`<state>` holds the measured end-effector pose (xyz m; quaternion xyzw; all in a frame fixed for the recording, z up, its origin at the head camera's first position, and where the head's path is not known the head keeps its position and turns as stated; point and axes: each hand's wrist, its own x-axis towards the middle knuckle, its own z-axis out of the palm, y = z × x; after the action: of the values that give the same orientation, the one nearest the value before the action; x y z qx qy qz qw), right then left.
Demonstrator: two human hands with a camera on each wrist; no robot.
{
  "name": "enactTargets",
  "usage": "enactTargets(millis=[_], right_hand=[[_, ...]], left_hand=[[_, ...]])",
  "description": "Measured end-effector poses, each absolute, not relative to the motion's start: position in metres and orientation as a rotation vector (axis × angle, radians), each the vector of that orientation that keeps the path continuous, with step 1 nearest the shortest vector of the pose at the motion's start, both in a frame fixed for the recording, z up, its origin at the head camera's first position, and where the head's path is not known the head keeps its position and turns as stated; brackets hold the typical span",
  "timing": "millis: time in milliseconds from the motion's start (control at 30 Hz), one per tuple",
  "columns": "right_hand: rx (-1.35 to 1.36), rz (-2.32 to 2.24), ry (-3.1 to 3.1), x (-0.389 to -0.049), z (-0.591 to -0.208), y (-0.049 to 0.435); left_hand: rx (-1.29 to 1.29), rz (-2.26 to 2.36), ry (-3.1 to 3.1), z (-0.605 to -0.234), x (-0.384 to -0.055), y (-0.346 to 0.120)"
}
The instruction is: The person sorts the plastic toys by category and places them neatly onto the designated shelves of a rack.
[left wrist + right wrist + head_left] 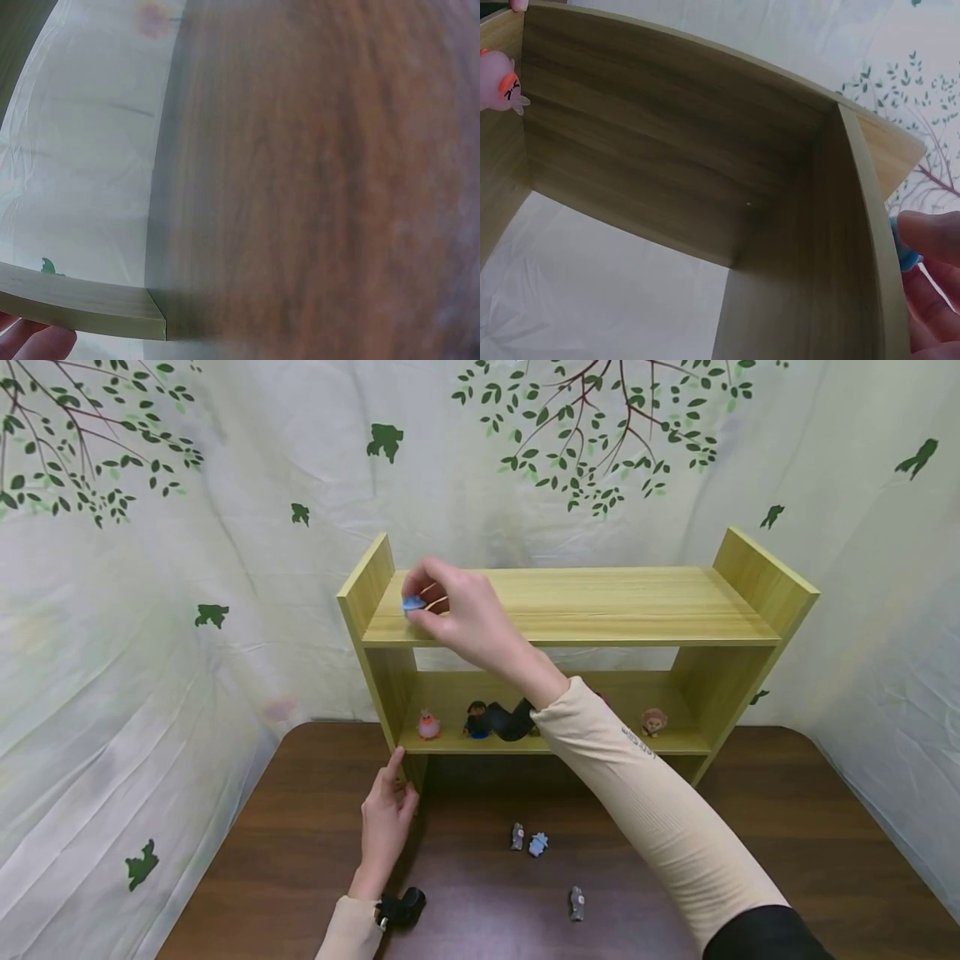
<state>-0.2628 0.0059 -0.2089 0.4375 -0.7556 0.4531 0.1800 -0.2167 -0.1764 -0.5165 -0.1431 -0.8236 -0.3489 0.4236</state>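
Note:
My right hand is over the left end of the top shelf. Its thumb and fingers pinch a small blue figurine, mostly covered by the fingers; in the right wrist view, the blue figurine shows beside the shelf board's edge. Lower down, my left hand touches the front edge of the rack's left side panel with an extended index finger. In the left wrist view, fingertips lie against the panel.
On the middle shelf stand a pink figurine, a dark-haired figurine and a brown figurine. Two grey figurines and a light blue figurine lie on the brown table. A patterned cloth hangs behind.

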Motion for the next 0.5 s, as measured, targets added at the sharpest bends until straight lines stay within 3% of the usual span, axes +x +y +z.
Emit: enactTargets(millis=[500], right_hand=[[1.212, 1.229, -2.162, -0.2703, -0.2098, 0.0031]], left_hand=[[-0.339, -0.833, -2.071, -0.5175, -0.2179, -0.1766]])
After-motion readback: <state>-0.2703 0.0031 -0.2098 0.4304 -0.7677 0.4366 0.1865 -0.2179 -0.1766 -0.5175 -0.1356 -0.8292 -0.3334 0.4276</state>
